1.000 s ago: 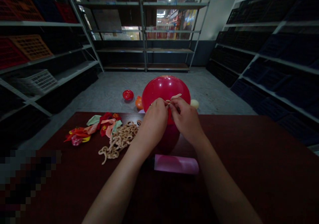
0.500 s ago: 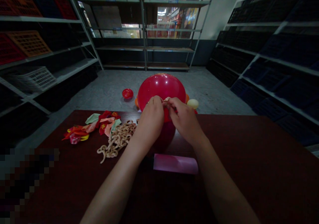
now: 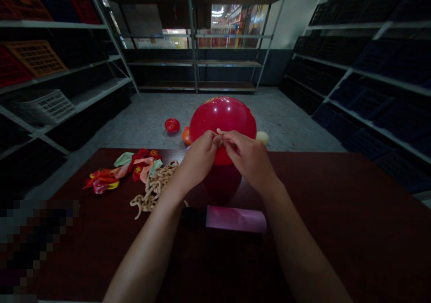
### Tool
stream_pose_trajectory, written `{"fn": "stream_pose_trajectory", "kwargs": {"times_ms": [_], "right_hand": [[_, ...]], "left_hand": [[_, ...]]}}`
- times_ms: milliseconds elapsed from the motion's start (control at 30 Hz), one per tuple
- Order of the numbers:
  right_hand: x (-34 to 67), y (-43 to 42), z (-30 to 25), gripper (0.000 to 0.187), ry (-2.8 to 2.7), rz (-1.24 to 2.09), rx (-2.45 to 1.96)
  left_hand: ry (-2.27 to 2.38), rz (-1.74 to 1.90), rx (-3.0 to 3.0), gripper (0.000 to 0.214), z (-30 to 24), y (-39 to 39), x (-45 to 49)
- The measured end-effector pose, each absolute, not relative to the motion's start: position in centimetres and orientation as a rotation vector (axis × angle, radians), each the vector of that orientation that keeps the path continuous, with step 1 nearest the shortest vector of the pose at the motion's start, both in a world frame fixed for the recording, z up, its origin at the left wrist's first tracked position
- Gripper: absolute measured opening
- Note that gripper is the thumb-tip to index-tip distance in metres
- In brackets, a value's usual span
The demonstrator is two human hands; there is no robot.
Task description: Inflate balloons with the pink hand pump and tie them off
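The left hand (image 3: 204, 155) and right hand (image 3: 247, 155) are meeting at the near side of a big red balloon (image 3: 222, 114), which is covering part of the bench's (image 3: 319, 195) far edge. Each grip is pinching a pale strip (image 3: 218, 131), its end poking up between the fingertips; the fingers are hiding the rest. A pink pump (image 3: 235, 219) is lying between the forearms. Tan cord (image 3: 155, 188) is lying heaped by the left forearm, next to limp balloons (image 3: 119, 173).
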State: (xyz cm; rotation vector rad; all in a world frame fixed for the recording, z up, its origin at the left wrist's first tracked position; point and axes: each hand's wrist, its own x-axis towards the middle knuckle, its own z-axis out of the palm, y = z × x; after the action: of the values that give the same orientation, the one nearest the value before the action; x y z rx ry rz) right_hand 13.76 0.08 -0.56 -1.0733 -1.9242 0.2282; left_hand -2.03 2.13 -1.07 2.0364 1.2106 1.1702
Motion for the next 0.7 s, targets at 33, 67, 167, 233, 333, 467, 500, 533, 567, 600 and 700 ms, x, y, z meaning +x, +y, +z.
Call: {"fn": "stream_pose_trajectory", "kwargs": {"times_ms": [33, 67, 167, 233, 333, 467, 500, 533, 567, 600, 700], "right_hand": [[13.8, 0.1, -0.6, 0.022, -1.917, 0.227, -1.061], [13.8, 0.1, -0.7, 0.022, -1.908, 0.227, -1.05], [13.8, 0.2, -0.9, 0.023, -1.874, 0.228, -1.037], [13.9, 0.3, -0.9, 0.023, -1.854, 0.229, -1.041], [13.9, 0.4, -0.9, 0.022, -1.828, 0.24, -1.041], [14.0, 0.4, -0.6, 0.017, -1.753, 0.258, -1.06], [13.9, 0.3, -0.6, 0.017, -1.731, 0.271, -1.059], [13.9, 0.3, -0.5, 0.016, -1.711, 0.286, -1.053], [13.9, 0.3, -0.5, 0.016, -1.695, 0.304, -1.046], [13.8, 0.3, -0.5, 0.016, -1.684, 0.323, -1.04], [13.5, 0.2, -0.6, 0.016, -1.673, 0.361, -1.031]], "left_hand": [[1.169, 1.143, 2.014, 0.022, -0.9, 2.1, -2.3], [1.135, 1.124, 1.99, 0.023, -0.6, 2.0, -2.5], [1.071, 1.099, 1.943, 0.022, 0.2, 1.6, -3.0], [1.022, 1.062, 1.957, 0.016, 0.6, 1.3, -3.2], [0.957, 1.036, 2.025, 0.007, 0.9, 1.0, -3.3], [1.003, 1.178, 2.067, 0.022, 0.6, 1.1, -3.0], [1.021, 1.215, 2.073, 0.024, 0.5, 1.2, -2.9], [1.037, 1.244, 2.084, 0.024, 0.4, 1.3, -2.8], [1.053, 1.266, 2.101, 0.023, 0.3, 1.4, -2.8], [1.069, 1.279, 2.123, 0.021, 0.2, 1.4, -2.8], [1.134, 1.286, 2.197, 0.016, 0.1, 1.5, -2.6]]}}
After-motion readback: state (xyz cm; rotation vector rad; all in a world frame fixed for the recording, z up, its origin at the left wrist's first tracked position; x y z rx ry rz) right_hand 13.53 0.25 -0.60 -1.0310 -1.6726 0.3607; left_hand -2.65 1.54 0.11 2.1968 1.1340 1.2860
